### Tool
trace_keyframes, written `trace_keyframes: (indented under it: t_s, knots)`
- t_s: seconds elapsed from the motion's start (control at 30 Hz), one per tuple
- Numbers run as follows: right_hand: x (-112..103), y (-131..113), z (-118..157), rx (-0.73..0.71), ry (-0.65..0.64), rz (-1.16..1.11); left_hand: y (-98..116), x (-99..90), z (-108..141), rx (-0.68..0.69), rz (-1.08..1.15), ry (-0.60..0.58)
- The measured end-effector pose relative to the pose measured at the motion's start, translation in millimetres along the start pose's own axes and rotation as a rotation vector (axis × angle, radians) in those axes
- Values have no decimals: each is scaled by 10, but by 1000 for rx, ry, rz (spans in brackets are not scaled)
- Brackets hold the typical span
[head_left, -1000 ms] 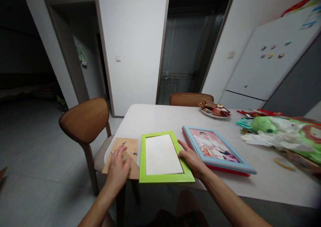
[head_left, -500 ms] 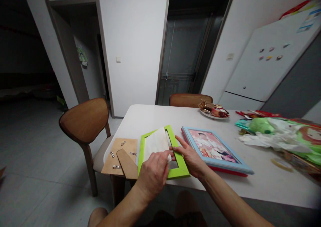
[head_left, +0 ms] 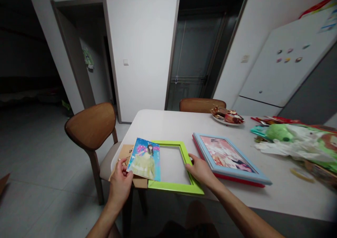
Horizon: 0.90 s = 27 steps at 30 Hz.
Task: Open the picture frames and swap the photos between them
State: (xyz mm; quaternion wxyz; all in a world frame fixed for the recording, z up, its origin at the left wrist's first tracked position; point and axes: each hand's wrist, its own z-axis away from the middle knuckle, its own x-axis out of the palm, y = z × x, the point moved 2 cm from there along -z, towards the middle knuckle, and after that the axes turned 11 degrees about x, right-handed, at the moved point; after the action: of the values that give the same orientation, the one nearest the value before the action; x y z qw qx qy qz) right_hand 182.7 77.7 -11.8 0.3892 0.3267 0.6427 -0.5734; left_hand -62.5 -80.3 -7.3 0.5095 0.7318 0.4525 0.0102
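Note:
My left hand (head_left: 121, 180) pinches the lower left corner of a photo (head_left: 145, 159), its picture side up, with a blue background and a figure in a pale dress. The photo overlaps the left side of a lime green picture frame (head_left: 175, 187) and partly covers a brown backing board (head_left: 127, 151). My right hand (head_left: 199, 169) grips the right side of the green frame, thumb on top. Inside the frame's opening the pale surface shows. To the right lies a light blue framed picture (head_left: 229, 153), stacked on something red.
A plate of food (head_left: 228, 117) stands at the table's back. Crumpled plastic and a green bag (head_left: 284, 134) cover the right side, near a tape roll (head_left: 302, 175). Wooden chairs stand left (head_left: 92, 126) and behind (head_left: 202, 105) the white table (head_left: 155, 122).
The white sheet in the green frame has come out and been turned over, showing a photo. My left hand has moved left with it; my right hand now grips the frame's right side.

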Motion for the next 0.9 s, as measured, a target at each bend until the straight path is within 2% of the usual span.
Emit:
trace_keyframes:
  t_s: [0.23, 0.37, 0.47, 0.57, 0.63, 0.7, 0.77, 0.9]
  knots:
    - [42, 4, 25, -107, 24, 162, -18, -8, 42, 42, -348, -226]
    - [51, -127, 64, -217, 117, 121, 14, -39, 41, 119, -524, -253]
    - [135, -358, 106, -285, 139, -68, 85, 9, 36, 259, -500, -229]
    - [338, -606, 108, -180, -55, -355, 174, 154, 64, 395, -396, -266]
    - [470, -755, 103, -47, -211, -604, 218, 280, 100, 446, -353, -328]
    - [518, -902, 121, 42, -314, -878, 246, 393, 125, 479, -335, -373]
    - [455, -1045, 176, 53, -352, -1103, 271, 460, 111, 508, -307, -355]
    - [144, -1242, 345, -58, -348, -1314, 384, 431, -30, 529, -112, -171]
